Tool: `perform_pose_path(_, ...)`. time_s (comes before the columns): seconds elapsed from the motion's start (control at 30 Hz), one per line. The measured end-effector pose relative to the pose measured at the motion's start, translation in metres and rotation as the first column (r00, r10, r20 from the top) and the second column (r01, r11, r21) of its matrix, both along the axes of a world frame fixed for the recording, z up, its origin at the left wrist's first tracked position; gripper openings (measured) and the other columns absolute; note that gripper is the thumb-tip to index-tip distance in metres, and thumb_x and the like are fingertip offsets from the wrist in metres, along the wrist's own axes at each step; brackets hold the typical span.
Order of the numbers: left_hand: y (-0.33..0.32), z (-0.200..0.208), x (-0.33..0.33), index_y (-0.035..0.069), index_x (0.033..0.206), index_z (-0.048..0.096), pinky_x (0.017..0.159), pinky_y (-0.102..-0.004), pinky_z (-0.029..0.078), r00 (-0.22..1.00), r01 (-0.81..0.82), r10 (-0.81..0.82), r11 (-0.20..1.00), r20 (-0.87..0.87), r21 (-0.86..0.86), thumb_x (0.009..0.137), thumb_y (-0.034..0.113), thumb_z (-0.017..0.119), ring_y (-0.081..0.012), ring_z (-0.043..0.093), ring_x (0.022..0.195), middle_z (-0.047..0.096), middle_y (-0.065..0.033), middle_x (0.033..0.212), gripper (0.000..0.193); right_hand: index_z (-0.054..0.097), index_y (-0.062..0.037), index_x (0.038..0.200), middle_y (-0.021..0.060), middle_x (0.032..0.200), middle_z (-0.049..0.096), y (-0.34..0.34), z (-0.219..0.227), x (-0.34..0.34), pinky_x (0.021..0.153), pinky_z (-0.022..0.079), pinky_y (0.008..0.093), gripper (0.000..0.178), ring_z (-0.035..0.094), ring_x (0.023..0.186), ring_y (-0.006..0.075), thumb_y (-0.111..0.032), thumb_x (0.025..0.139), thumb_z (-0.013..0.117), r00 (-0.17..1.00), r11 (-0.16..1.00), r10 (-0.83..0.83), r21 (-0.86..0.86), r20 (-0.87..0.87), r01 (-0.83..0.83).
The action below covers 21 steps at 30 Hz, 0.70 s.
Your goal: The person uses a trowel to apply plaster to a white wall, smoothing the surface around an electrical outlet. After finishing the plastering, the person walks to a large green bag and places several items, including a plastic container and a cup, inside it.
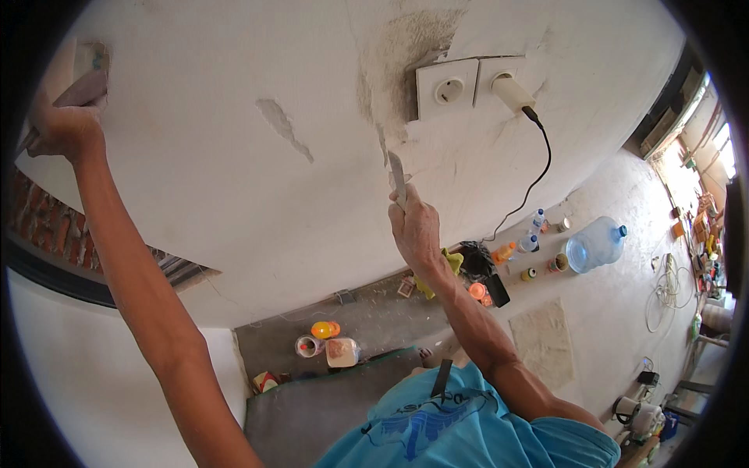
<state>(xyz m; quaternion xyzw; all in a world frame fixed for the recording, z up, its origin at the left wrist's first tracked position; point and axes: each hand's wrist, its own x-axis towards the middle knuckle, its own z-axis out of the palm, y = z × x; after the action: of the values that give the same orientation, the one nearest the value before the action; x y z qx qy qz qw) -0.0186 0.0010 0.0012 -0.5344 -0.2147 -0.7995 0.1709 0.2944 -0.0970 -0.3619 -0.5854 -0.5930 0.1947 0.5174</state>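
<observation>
In front of me is a white wall [218, 171] with worn, scuffed plaster. My right hand [417, 230] grips a narrow-bladed putty knife [398, 175]. Its blade points up and lies against or close to the wall, at the lower end of a thin vertical crack [382, 144]. Above the knife, a dark, rough patch [402, 58] borders a double wall socket [449, 91]. My left hand [66, 131] is raised far to the left, closed around a flat greyish piece [83, 90]. Its kind is unclear near the dark picture rim.
A white charger [512, 93] with a black cable [546, 168] sticks out of the right socket. Chipped plaster [282, 129] shows left of the knife. Below stand jars, an orange lid [321, 330], bottles and a large blue water jug [597, 244]. Exposed brick [55, 222] lies at left.
</observation>
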Motion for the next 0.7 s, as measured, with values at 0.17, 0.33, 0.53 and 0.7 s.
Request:
perform_pose_path(0.17, 0.039, 0.015, -0.075, -0.001, 0.131, 0.048, 0.098, -0.0556, 0.046, 0.651, -0.662, 0.699, 0.714, -0.296, 0.228, 0.088, 0.035, 0.068, -0.0311, 0.057, 0.119, 0.051, -0.0213, 0.131, 0.059, 0.052, -0.0014, 0.101, 0.0224, 0.070, 0.061, 0.011, -0.046, -0.021, 0.061, 0.048, 0.0517, 0.014, 0.062, 0.069, 0.0455, -0.011, 0.092, 0.055, 0.993, 0.996, -0.085, 0.035, 0.077, 0.082)
perform_pose_path(0.33, 0.004, -0.010, 0.012, -0.011, 0.131, 0.043, 0.094, -0.0527, 0.054, 0.990, -0.138, 0.139, 0.990, -0.015, 0.010, 0.091, 0.039, 0.063, -0.0324, 0.059, 0.117, 0.048, -0.0269, 0.130, 0.067, 0.051, 0.0006, 0.105, 0.0242, 0.079, 0.065, -0.030, -0.107, 0.007, 0.064, 0.050, 0.0517, 0.020, 0.064, 0.076, 0.0470, -0.012, 0.091, 0.056, 0.984, 0.956, 0.168, -0.254, 0.066, -0.146)
perform_pose_path(0.53, -0.004, -0.002, 0.014, -0.020, 0.130, 0.038, 0.091, -0.0514, 0.056, 0.991, 0.090, -0.090, 0.996, 0.096, 0.004, 0.086, 0.042, 0.067, -0.0377, 0.059, 0.114, 0.048, -0.0299, 0.125, 0.082, 0.057, 0.0042, 0.100, 0.0211, 0.072, 0.063, -0.047, -0.069, 0.025, 0.061, 0.051, 0.0434, 0.019, 0.066, 0.064, 0.0356, -0.010, 0.088, 0.052, 0.943, 0.861, 0.303, -0.385, -0.135, -0.332)
perform_pose_path(0.7, -0.014, -0.003, 0.024, -0.019, 0.129, 0.040, 0.087, -0.0463, 0.057, 0.988, 0.118, -0.122, 0.992, 0.098, 0.044, 0.087, 0.040, 0.068, -0.0348, 0.061, 0.108, 0.053, -0.0276, 0.119, 0.078, 0.064, 0.0009, 0.114, 0.0034, 0.064, 0.054, -0.051, -0.009, 0.030, 0.051, 0.046, 0.0296, 0.033, 0.054, 0.054, 0.0119, -0.010, 0.086, 0.051, 0.815, 0.780, 0.403, -0.309, -0.416, -0.544)
